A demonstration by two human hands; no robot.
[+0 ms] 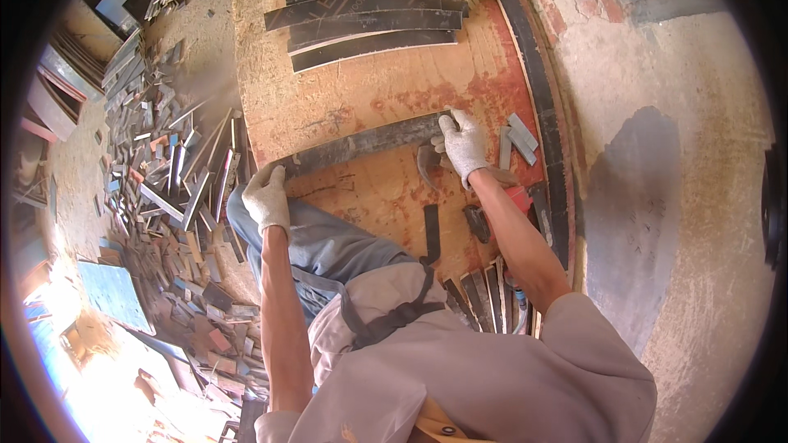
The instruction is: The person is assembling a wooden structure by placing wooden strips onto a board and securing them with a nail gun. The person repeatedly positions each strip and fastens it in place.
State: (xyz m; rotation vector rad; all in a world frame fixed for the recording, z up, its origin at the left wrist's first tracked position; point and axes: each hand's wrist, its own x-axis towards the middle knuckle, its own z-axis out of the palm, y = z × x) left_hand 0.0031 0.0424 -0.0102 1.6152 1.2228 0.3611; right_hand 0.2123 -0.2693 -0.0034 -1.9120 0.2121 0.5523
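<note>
A long dark-faced plywood strip (361,141) lies crosswise in front of me, just above the reddish-stained wooden worktop (345,107) or resting on it; I cannot tell which. My left hand (267,197), in a pale work glove, grips its left end, close to my raised knee. At the other end my right hand (462,143), gloved too, closes its fingers around the strip. A hammer (427,166) lies by my right hand, its handle partly hidden under the wrist. Beyond my right forearm, a red and black tool (519,197) is mostly covered by the arm.
Several dark strips (369,29) are stacked at the worktop's far end. Grey nail-like strips (520,141) lie at the right, and a short black piece (432,230) lies nearer me. More strips (484,295) stand beside my waist. Wood offcuts (189,172) cover the floor leftward; a wall (640,197) rises right.
</note>
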